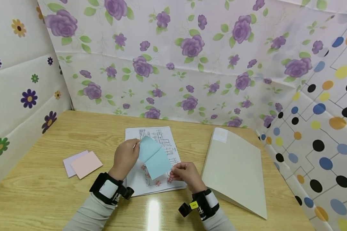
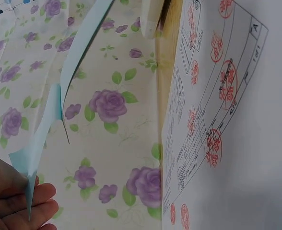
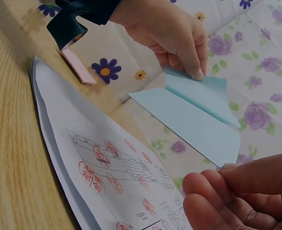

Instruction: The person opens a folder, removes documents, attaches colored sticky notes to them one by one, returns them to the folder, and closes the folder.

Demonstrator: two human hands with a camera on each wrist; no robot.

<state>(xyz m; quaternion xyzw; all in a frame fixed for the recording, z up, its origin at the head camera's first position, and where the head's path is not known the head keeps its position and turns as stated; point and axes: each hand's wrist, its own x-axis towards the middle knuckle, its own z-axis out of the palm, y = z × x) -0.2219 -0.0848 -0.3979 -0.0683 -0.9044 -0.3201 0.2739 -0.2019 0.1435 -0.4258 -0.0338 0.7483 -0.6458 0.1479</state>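
Note:
A light blue sheet of paper [image 1: 158, 163], with a fold or overlap line across its middle, is held above a stack of printed papers [image 1: 136, 187]. My left hand [image 1: 126, 157] pinches its upper left end between thumb and fingers; the right wrist view shows the same left hand [image 3: 172, 40] at the sheet's far edge. At the opposite corner, the thumb and forefinger of my right hand [image 1: 188, 175] pinch the paper. Seen nearly edge-on in the left wrist view, the blue paper [image 2: 81, 48] bends in two parts. Red round stamps and line drawings mark the top printed page.
To the left on the wooden table [image 1: 40, 195] lie a lilac paper square [image 1: 70, 165] and a pink paper square [image 1: 86, 164], overlapping. A cream folder [image 1: 237, 166] with a white label stands to the right of the stack. Patterned cloth [image 1: 173, 64] walls the back and sides.

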